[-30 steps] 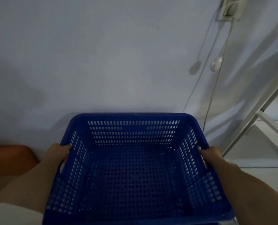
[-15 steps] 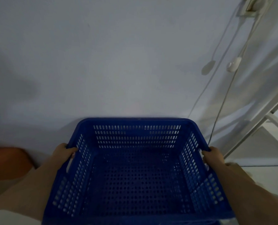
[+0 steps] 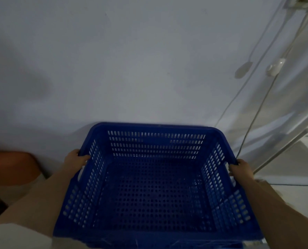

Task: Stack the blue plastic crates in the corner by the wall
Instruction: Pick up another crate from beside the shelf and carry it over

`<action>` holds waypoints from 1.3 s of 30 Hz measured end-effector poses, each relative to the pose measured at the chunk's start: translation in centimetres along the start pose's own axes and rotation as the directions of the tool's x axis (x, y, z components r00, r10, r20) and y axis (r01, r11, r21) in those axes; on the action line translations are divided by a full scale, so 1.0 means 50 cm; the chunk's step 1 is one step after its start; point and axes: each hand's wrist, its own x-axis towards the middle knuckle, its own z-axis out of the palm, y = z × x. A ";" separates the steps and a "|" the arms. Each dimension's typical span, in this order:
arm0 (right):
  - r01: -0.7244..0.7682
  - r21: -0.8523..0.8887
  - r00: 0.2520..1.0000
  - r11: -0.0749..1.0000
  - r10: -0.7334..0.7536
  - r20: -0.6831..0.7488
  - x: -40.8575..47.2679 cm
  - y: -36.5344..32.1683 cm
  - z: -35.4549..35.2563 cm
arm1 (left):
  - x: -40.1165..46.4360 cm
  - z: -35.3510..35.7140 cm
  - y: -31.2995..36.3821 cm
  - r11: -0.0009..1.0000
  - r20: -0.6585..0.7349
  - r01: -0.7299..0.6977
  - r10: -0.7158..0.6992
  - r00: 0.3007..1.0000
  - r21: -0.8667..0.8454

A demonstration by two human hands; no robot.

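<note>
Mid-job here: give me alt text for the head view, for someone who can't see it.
Two bare hands hold an empty blue perforated crate by its side rims, left hand and right hand, each in a closed grip, in front of a pale wall. A white cord with an inline switch hangs down the wall at right; a reddish-brown object sits low at left.

Both hands (image 3: 76,159) grip blue crate (image 3: 153,186) facing wall (image 3: 131,69).

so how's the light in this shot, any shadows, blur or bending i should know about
Head view: dim, bluish light; the blue crate floor reads almost black. The hanging cord casts a soft shadow on the wall. Wide-angle bend curves the white frame at right. The left hand and right hand look slightly soft.
</note>
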 end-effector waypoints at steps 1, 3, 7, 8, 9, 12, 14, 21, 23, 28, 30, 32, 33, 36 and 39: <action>0.016 -0.104 1.000 0.994 -0.014 0.025 0.000 0.005 0.003 | -0.001 0.000 -0.008 0.999 0.016 -0.007 0.007 1.000 0.033; 0.021 -0.254 1.000 0.967 -0.015 0.022 0.001 0.011 0.008 | -0.003 -0.001 -0.022 0.996 0.058 -0.006 0.001 0.998 0.086; 0.012 -0.228 0.999 0.974 -0.005 0.033 0.006 0.012 0.006 | -0.004 -0.003 -0.029 0.992 0.002 0.005 -0.006 1.000 0.123; 0.013 -0.201 1.000 0.979 -0.007 0.027 0.005 0.013 0.004 | -0.006 -0.003 -0.028 0.993 -0.009 0.000 0.001 1.000 0.116; 0.018 -0.179 1.000 0.984 -0.015 0.017 0.004 0.015 0.002 | -0.008 -0.004 -0.026 0.994 -0.016 -0.009 0.011 1.000 0.106; 0.038 -0.128 0.999 0.991 -0.037 0.010 -0.001 0.016 -0.005 | -0.011 -0.013 -0.016 0.996 -0.035 -0.022 0.025 0.999 0.090; 0.035 -0.081 0.999 0.996 -0.034 0.010 0.002 0.011 -0.008 | -0.009 -0.020 -0.002 0.997 -0.040 -0.030 0.033 0.999 0.073; 0.021 -0.161 0.997 0.987 -0.009 0.074 0.026 -0.014 0.024 | 0.024 -0.019 -0.015 0.997 0.063 0.074 -0.075 0.995 0.019; 0.015 -0.219 0.998 0.976 -0.002 0.059 0.031 -0.019 0.028 | 0.028 -0.017 -0.028 0.996 0.075 0.063 -0.067 0.995 0.061; -0.005 -0.270 0.996 0.963 0.028 0.080 0.042 -0.011 0.026 | 0.032 -0.023 -0.031 0.994 0.131 0.045 -0.058 0.990 0.100; -0.008 -0.269 0.995 0.963 0.033 0.089 0.045 -0.012 0.026 | 0.028 -0.025 -0.028 0.994 0.145 0.044 -0.058 0.988 0.101; -0.016 -0.274 0.995 0.962 0.041 0.086 0.046 -0.016 0.026 | 0.022 -0.030 -0.028 0.993 0.161 0.036 -0.053 0.986 0.111; -0.019 -0.274 0.996 0.962 0.041 0.078 0.047 -0.018 0.024 | 0.018 -0.030 -0.028 0.992 0.159 0.037 -0.056 0.986 0.119; -0.019 -0.246 0.997 0.969 0.036 0.063 0.055 -0.022 0.014 | 0.013 -0.024 -0.028 0.992 0.158 0.021 -0.041 0.987 0.127; -0.023 -0.220 0.998 0.975 0.035 0.050 0.053 -0.013 0.005 | 0.012 -0.011 -0.026 0.993 0.175 0.038 -0.056 0.983 0.108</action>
